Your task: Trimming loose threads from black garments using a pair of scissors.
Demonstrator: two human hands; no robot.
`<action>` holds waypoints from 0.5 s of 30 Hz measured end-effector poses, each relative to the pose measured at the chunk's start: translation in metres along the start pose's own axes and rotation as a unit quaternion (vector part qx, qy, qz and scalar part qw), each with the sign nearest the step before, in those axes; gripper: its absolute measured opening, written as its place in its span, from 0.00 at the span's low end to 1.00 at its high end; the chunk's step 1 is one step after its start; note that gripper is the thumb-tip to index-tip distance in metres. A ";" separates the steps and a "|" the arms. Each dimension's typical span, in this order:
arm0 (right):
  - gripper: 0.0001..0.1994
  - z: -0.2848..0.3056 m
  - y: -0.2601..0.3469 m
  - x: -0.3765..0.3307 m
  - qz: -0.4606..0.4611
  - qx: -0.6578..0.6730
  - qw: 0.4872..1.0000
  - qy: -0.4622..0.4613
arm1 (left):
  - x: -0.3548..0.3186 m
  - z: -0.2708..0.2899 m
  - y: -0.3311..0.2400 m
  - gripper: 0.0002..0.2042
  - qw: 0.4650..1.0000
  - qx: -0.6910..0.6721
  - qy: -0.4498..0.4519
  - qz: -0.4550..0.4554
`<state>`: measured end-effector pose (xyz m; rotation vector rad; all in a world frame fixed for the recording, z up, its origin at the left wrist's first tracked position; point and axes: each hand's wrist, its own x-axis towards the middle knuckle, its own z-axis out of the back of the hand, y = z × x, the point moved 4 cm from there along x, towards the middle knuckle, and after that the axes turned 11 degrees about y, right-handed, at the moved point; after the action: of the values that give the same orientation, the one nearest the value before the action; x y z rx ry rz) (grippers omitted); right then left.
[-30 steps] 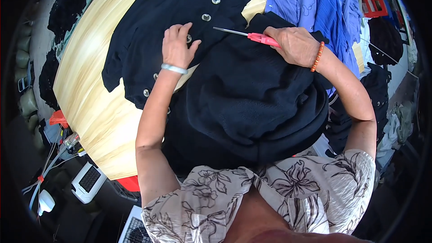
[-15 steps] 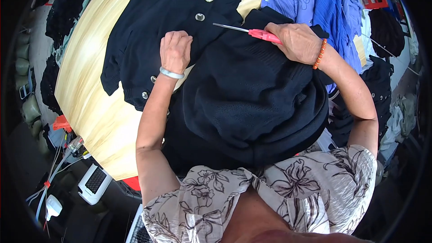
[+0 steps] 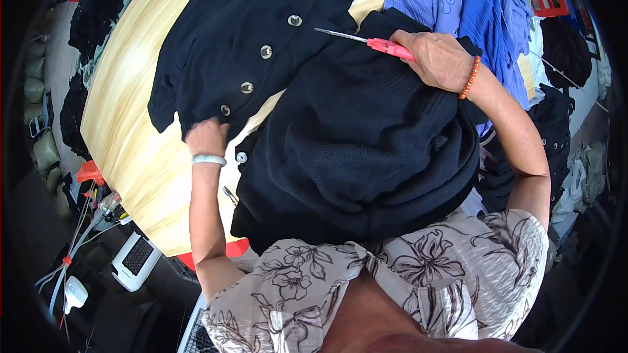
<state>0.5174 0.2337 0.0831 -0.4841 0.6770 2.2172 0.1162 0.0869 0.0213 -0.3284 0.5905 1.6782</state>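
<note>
A black knit cardigan (image 3: 216, 46) with a row of buttons lies at the left of the wooden table. My left hand (image 3: 207, 137), a pale bangle on its wrist, is closed on the cardigan's lower front corner; its fingertips are hidden. My right hand (image 3: 438, 59), wearing an orange bead bracelet, grips a pink-handled tool (image 3: 390, 48) with a long thin metal shaft. The shaft points left above the black cloth. Below that hand, a second black knit garment (image 3: 366, 150) is heaped over the table's near edge, against my front.
Blue and violet ribbed garments (image 3: 487, 19) lie at the far right. A small metal tool (image 3: 229, 195) rests on the bare wooden tabletop (image 3: 124, 111). Cables and a white device (image 3: 136, 263) are at the lower left, a red stool (image 3: 548, 0) at the far right.
My left hand has moved down and left, from the cardigan's middle to its lower corner, uncovering more buttons. The tool in my right hand has shifted slightly right.
</note>
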 end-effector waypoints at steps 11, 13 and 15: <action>0.11 0.004 0.015 0.009 0.028 -0.002 1.000 -0.007 | 0.100 0.050 -0.125 0.12 0.959 -0.149 -0.154 -0.186; 0.11 0.002 0.017 0.008 0.046 -0.018 0.999 0.005 | 0.107 0.044 -0.122 0.09 0.940 -0.217 -0.158 -0.209; 0.11 0.006 0.021 0.006 0.085 -0.026 0.996 -0.023 | 0.107 0.039 -0.126 0.09 0.936 -0.243 -0.147 -0.207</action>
<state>0.4970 0.2290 0.0915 -0.4127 0.6590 2.4036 0.2224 0.2101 -0.0280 -0.5064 -0.1265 1.4038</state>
